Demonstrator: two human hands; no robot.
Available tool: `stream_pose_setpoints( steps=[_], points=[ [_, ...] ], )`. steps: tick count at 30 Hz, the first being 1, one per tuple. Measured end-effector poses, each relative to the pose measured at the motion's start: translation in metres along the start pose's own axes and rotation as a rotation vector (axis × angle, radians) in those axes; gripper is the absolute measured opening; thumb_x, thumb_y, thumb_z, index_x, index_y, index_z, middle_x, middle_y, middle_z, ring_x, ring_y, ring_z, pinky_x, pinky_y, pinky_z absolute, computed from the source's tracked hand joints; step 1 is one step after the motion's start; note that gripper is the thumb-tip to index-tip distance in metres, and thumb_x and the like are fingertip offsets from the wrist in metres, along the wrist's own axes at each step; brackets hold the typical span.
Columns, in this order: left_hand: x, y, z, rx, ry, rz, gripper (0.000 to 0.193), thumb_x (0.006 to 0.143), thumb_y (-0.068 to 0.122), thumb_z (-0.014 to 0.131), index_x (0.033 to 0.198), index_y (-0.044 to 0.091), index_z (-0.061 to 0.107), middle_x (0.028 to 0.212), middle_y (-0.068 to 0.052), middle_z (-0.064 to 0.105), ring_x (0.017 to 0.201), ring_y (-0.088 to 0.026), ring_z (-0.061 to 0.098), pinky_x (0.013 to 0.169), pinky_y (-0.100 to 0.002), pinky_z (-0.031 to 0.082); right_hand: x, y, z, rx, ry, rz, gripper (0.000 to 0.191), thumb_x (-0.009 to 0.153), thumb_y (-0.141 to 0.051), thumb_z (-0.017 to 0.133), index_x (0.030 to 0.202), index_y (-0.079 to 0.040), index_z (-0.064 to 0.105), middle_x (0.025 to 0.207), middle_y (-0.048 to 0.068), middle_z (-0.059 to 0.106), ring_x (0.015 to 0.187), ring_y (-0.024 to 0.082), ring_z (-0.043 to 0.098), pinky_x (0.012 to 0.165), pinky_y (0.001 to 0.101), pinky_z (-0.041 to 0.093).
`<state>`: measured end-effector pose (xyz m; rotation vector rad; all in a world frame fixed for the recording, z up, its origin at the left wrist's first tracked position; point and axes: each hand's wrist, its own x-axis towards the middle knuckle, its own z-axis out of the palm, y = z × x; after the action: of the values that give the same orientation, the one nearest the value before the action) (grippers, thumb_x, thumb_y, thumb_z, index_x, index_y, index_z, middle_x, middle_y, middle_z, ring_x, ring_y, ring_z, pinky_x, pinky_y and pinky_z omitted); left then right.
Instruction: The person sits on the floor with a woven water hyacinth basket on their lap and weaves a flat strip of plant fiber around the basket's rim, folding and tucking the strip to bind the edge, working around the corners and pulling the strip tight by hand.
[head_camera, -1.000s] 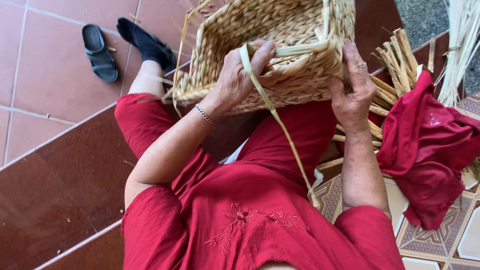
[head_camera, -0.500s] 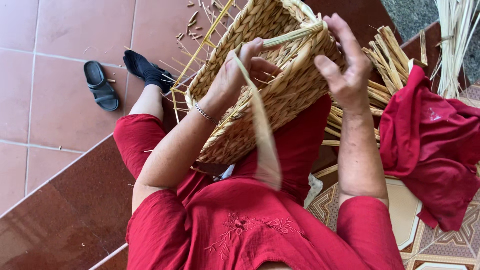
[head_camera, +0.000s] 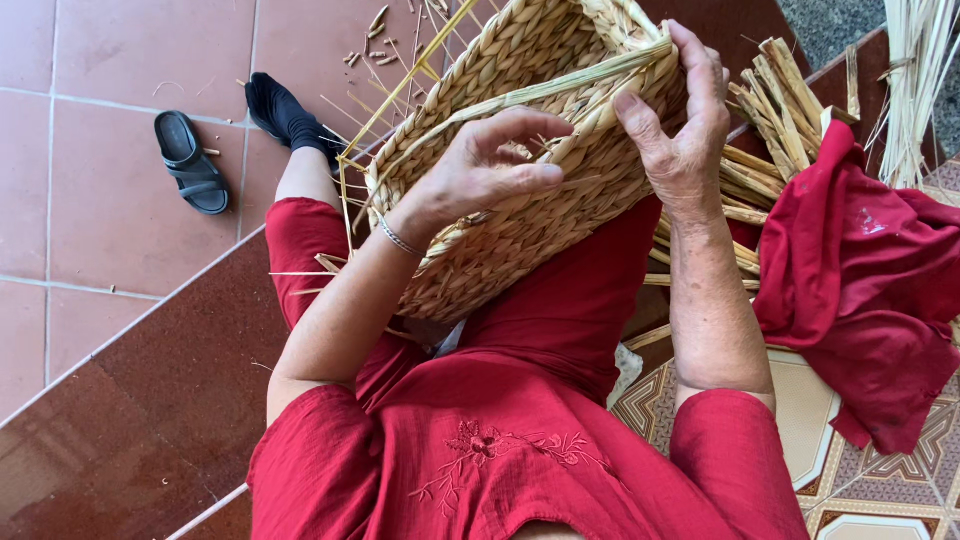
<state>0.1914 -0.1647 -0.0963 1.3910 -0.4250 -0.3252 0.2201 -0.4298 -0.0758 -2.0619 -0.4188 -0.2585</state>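
Basket (head_camera: 520, 210) lies tilted on the lap, rim toward the hands. Left hand (head_camera: 480, 175) pinches a straw strand (head_camera: 560, 85) at the rim; right hand (head_camera: 680, 125) clasps the basket's edge. Red cloth (head_camera: 860, 270) and cut stalks (head_camera: 770, 110) lie right; a sandal (head_camera: 190, 160) sits on the floor.

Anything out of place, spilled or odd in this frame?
Short straw scraps lie scattered on the red floor tiles above the woven basket, and a single black sandal sits alone nearby. Otherwise nothing stands out.
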Motion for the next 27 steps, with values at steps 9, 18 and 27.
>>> stream_pose_setpoints(
  steps=[9,18,27],
  points=[
    [0.026,-0.016,0.013,-0.187,0.269,0.041,0.020,0.104,0.013,0.070,0.117,-0.001,0.073,0.102,-0.004,0.075,0.094,-0.008,0.070,0.086,-0.024,0.060,-0.003,0.016,0.005,-0.121,-0.015,-0.032,0.074,0.109,-0.045,0.080,0.161,-0.010,0.041,0.147,0.009,0.052,0.140,0.023,0.047,0.120,0.0386,0.039],
    [0.013,-0.022,0.014,-0.137,0.277,-0.002,0.014,0.101,0.006,0.071,0.113,-0.002,0.073,0.100,-0.006,0.074,0.089,-0.009,0.068,0.081,-0.025,0.059,-0.014,0.006,0.011,-0.202,-0.036,-0.111,0.109,0.093,-0.032,0.097,0.164,-0.014,0.016,0.156,0.015,0.033,0.150,0.030,0.035,0.129,0.0454,0.032],
    [-0.013,-0.005,0.032,0.881,0.333,0.526,0.027,0.098,0.005,0.074,0.123,0.001,0.063,0.112,-0.014,0.066,0.101,-0.027,0.065,0.087,-0.037,0.059,-0.014,-0.002,0.023,-0.307,0.036,-0.092,0.111,0.085,-0.021,0.089,0.166,-0.012,0.014,0.156,0.013,0.035,0.150,0.029,0.039,0.127,0.0425,0.034]
  ],
)
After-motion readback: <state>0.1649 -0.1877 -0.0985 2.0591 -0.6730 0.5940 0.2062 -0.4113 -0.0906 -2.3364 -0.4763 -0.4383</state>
